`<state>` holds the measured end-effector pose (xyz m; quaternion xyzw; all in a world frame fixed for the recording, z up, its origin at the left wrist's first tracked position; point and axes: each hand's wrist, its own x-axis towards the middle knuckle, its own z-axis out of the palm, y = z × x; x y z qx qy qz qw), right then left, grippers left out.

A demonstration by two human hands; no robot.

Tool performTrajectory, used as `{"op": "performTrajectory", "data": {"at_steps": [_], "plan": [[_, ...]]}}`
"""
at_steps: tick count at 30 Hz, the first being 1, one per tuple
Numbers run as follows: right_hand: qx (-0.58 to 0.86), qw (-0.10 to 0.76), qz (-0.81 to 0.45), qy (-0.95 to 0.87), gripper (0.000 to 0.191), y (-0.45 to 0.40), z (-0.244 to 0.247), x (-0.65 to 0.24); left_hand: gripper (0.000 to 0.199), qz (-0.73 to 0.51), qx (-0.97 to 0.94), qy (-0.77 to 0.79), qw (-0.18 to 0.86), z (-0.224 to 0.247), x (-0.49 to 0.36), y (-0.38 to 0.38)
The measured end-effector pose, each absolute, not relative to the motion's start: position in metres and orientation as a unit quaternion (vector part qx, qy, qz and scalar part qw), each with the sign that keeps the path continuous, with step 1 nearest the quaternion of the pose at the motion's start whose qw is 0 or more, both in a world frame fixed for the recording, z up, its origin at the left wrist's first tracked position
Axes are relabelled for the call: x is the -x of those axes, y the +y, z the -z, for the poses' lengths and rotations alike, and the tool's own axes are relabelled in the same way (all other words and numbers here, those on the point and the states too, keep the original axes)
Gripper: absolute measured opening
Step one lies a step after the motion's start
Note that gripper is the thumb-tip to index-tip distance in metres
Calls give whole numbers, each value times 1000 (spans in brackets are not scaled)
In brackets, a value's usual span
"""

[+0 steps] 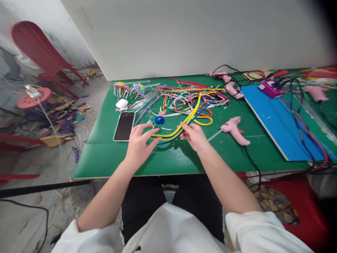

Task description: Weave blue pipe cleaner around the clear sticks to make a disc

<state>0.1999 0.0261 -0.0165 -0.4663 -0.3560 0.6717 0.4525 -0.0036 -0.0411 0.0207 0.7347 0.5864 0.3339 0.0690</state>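
A bundle of yellow and blue pipe cleaners [193,114] is pinched in my right hand [194,136], fingers closed round its middle. The strands curve down to the left, and their lower ends lie between the thumb and forefinger of my left hand [139,142]. Those left fingers are spread apart; whether they touch the strands is hard to see. Just beyond my hands sits a fuzzy blue ball [159,120] with thin pieces around it. Orange-handled scissors [206,112] lie behind the bundle, partly covered by it.
A phone [124,126] and a white case [121,103] lie on the left. Loose pipe cleaners [181,95] and clear thin sticks [147,98] are heaped at the back. At right are a pink glue gun [235,130], a blue board [276,123] and a purple power strip [271,88] with cables.
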Motion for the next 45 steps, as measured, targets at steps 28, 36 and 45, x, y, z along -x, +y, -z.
{"op": "performTrajectory", "data": {"at_steps": [28,36,45], "plan": [[369,449,-701,-414,28,2,-10,-212,23,-284,-785,477,276,-30,-36,-44],[335,461,-703,-426,24,-3,-9,-213,28,-264,-753,492,347,-29,-41,-44],[356,470,-709,-387,43,-11,-5,-215,19,-285,-771,506,260,-26,-45,-48]]}}
